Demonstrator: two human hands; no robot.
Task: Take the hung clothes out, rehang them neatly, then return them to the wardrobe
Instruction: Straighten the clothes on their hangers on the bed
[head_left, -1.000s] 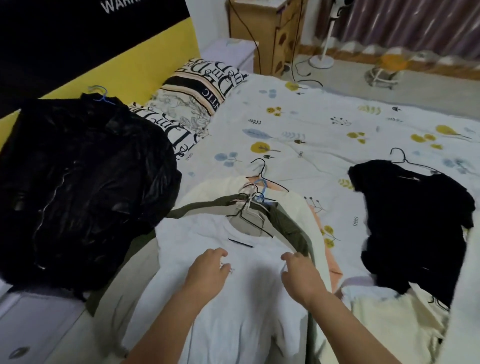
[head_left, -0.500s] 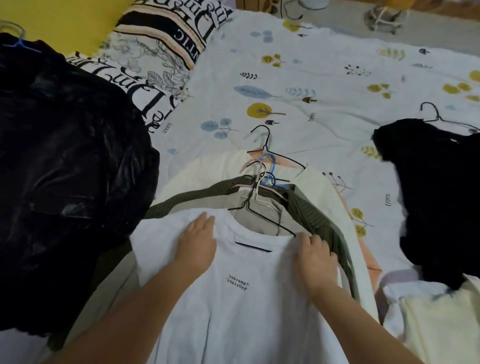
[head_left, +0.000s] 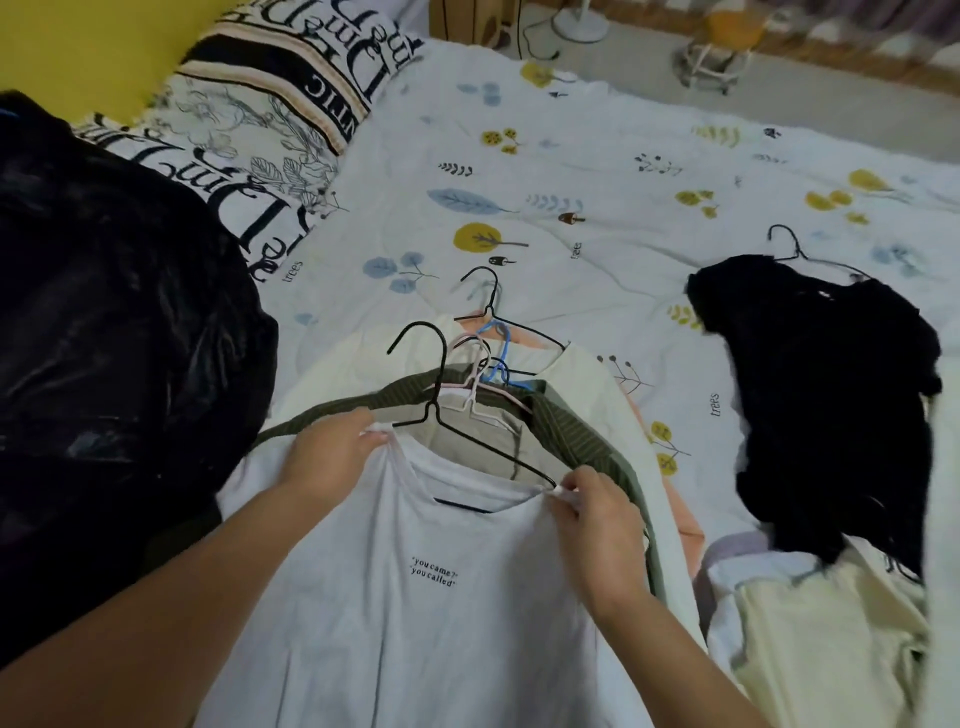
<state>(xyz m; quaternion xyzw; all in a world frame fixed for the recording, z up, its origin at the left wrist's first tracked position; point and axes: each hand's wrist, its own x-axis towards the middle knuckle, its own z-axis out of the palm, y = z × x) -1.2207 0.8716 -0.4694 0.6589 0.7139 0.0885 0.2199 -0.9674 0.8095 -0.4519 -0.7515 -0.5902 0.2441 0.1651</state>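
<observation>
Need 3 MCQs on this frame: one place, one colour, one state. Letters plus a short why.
1. Where does the black garment on a hanger lie?
A. right part of the bed
B. on the pillow
C. on the floor

2. What colour is the hanger in the white T-shirt?
A. pink
B. black
C. blue

3. What are the hands doing?
A. hanging free
B. pinching the T-shirt's neckline
C. holding the pillow

Key: 1 A, it lies on the bedsheet to the right; 2 B, black wire runs into the collar; 3 B, left hand and right hand grip the collar at each side.

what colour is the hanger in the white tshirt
Black wire hanger inside the white t-shirt, clearest in the head view.
</observation>
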